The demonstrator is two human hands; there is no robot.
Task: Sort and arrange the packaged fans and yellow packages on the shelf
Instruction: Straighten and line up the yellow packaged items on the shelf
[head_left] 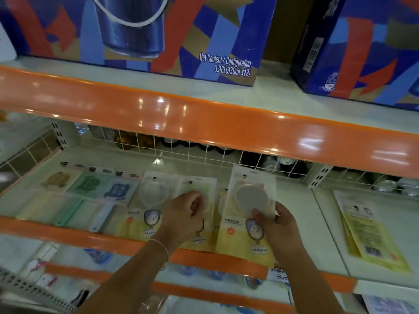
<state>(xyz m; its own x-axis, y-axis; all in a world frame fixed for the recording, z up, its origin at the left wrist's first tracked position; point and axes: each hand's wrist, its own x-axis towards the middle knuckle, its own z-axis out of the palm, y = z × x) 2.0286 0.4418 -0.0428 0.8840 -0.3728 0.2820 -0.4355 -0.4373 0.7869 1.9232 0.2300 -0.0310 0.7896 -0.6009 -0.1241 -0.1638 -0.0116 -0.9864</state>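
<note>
My right hand [277,225] grips a packaged fan [248,200] with a round white head and yellow lower card, held tilted above the shelf [294,200]. My left hand [186,211] rests with curled fingers on another packaged fan [199,236] lying flat beside it. A third fan pack [149,200] lies to the left. A further pack [223,203] peeks out between the two hands. Yellow packages [371,236] lie stacked at the right of the shelf.
Brown, green and blue flat fans [90,186] lie in a row at the shelf's left. A white wire grid [204,155] backs the shelf, with bottles behind it. Large blue drink cartons [158,35] stand on the orange-edged shelf above.
</note>
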